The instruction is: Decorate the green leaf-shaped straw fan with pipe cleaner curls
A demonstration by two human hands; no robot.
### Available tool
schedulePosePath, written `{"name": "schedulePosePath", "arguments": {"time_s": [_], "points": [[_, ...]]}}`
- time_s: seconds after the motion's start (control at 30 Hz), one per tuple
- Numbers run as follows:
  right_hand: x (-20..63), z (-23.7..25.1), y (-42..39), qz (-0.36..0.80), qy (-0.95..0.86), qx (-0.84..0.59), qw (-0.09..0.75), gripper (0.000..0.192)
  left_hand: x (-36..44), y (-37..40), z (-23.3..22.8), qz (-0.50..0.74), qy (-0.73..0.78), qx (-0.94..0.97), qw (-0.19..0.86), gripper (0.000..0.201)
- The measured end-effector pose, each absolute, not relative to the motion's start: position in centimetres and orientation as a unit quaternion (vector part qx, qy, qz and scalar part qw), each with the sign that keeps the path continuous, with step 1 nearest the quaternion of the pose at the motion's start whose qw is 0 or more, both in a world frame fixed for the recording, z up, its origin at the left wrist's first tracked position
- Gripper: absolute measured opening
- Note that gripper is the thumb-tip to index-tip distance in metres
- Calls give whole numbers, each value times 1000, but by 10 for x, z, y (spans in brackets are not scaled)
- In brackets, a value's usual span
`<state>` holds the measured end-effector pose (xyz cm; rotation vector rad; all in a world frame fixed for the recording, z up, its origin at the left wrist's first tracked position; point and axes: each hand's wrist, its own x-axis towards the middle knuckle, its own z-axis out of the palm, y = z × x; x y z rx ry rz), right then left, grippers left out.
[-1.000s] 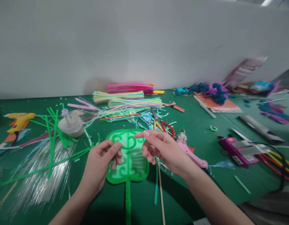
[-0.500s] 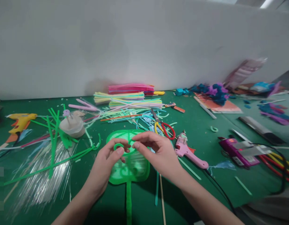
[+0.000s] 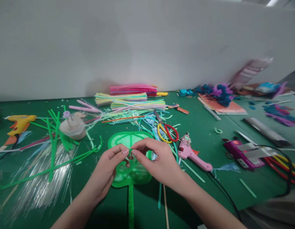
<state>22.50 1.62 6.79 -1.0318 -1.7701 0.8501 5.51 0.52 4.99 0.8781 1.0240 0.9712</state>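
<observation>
My left hand (image 3: 110, 165) and my right hand (image 3: 155, 156) are closed in pinches, with fingertips almost meeting. Between them they grip a thin green pipe cleaner (image 3: 131, 150), partly hidden by the fingers. Just beneath, a green fan-shaped piece (image 3: 141, 180) lies on the table, with a fuzzy green rim, a pale see-through middle and curled green lines. Its straight green handle (image 3: 131, 203) points toward me. My hands cover part of its middle, so I cannot tell which curls belong to the held piece.
Scissors (image 3: 171, 133) and a pink glue gun (image 3: 194, 157) lie to the right, near a purple device (image 3: 245, 154). Left are green pipe cleaners (image 3: 53, 146), clear strands (image 3: 46, 187), a whitish pot (image 3: 73, 127) and a yellow glue gun (image 3: 19, 124). Pipe cleaner bundles (image 3: 133, 89) lie at the back.
My fingertips have come closer together, and the pipe cleaner between them has turned, its loop no longer showing at the left fingers. The fan-shaped piece stays in place.
</observation>
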Motion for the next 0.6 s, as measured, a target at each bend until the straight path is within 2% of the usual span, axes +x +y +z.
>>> {"name": "schedulePosePath", "arguments": {"time_s": [0.37,0.6], "points": [[226,68,15,293,-745,-403,443,10,56,6,51,403,440,396,698,28],[228,68,15,338,-727,-413,433,17,54,5,52,402,435,401,698,23]]}}
